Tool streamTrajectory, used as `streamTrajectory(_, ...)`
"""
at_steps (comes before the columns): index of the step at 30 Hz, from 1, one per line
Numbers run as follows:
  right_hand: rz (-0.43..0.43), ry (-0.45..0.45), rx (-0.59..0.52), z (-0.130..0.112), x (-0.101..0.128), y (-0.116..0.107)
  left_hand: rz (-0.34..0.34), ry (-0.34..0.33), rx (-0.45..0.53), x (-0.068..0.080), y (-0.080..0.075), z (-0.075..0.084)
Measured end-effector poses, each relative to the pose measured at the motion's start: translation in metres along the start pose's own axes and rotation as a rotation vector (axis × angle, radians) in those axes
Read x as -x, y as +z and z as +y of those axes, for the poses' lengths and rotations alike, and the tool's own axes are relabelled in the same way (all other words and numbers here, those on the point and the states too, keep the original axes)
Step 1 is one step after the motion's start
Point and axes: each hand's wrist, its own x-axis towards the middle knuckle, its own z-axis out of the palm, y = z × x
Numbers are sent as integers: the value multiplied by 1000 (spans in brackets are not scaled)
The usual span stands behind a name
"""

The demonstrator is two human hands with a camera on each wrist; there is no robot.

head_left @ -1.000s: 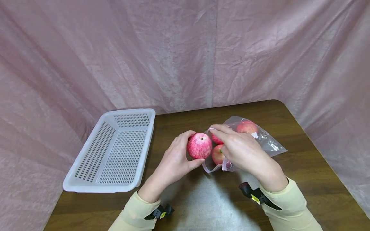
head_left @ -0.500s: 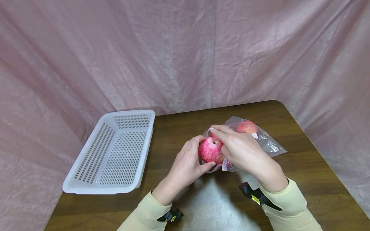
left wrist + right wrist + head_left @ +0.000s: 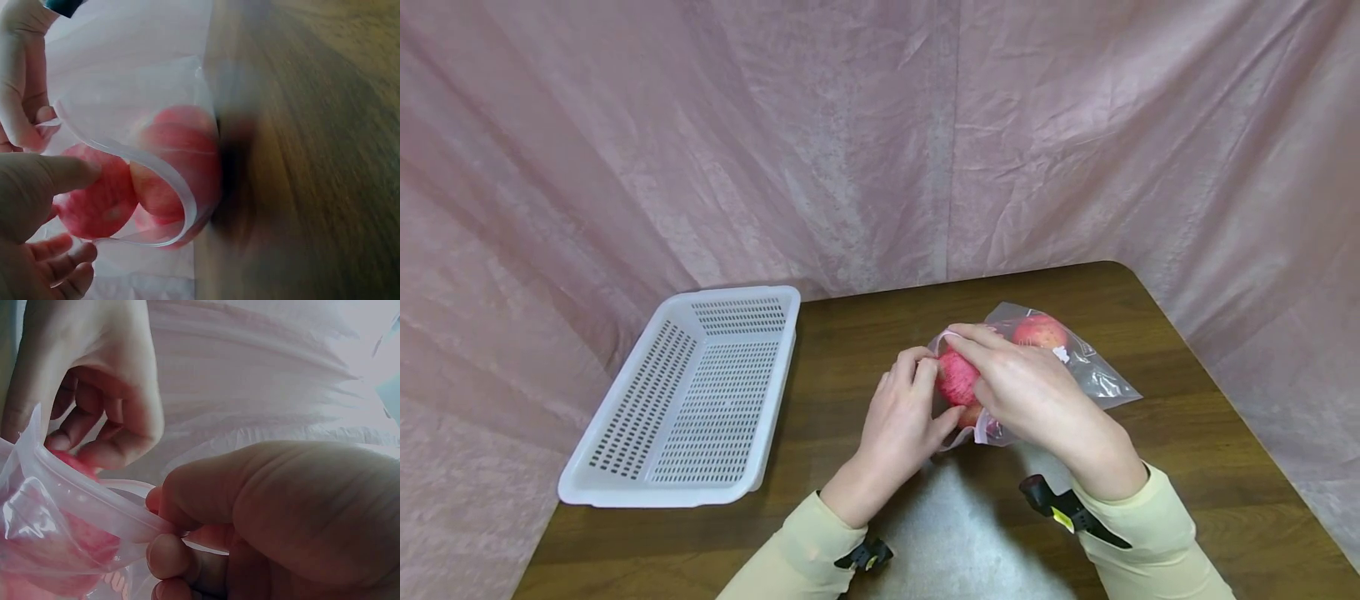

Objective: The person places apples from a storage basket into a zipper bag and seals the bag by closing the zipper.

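Observation:
At the mouth of a clear plastic zip bag (image 3: 1101,379), my left hand (image 3: 898,412) holds a red apple (image 3: 957,379) with bent fingers and thumb. In the left wrist view the thumb lies against that apple (image 3: 103,200), which sits just inside the bag's rim, and the fingertips curl by its edge. My right hand (image 3: 1037,387) pinches the bag's rim between thumb and fingers, as the right wrist view shows, keeping the mouth apart. Inside the bag lie more apples; one apple (image 3: 1040,331) shows at the far side, and others are partly hidden by my hands.
A white perforated plastic basket (image 3: 718,400) stands at the left of the brown wooden table (image 3: 857,333). A pink cloth curtain (image 3: 865,142) hangs behind the table. Each wrist carries a strapped black camera.
My left hand has moved right with the apple, from outside the bag into its mouth, over the apples there. The right hand has stayed on the rim.

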Motion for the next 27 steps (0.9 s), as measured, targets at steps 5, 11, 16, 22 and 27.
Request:
streamTrajectory(5, -8, 8, -23, 0, 0, 0, 87, 30, -34, 1, 8, -5)
streamTrajectory(11, 2, 14, -34, 1, 0, -1, 104, 62, -40, 3, 13, -8)
streamTrajectory(16, 2, 8, -18, 2, -1, -1, 118, 40, 34, 7, 8, -15)
streamTrajectory(22, 4, 18, -8, 2, 0, -4, 139, -66, 98, 7, 3, -31)
streamTrajectory(27, -2, 23, -12, 2, 0, -5, 102, -81, 77, 2, 5, -47)
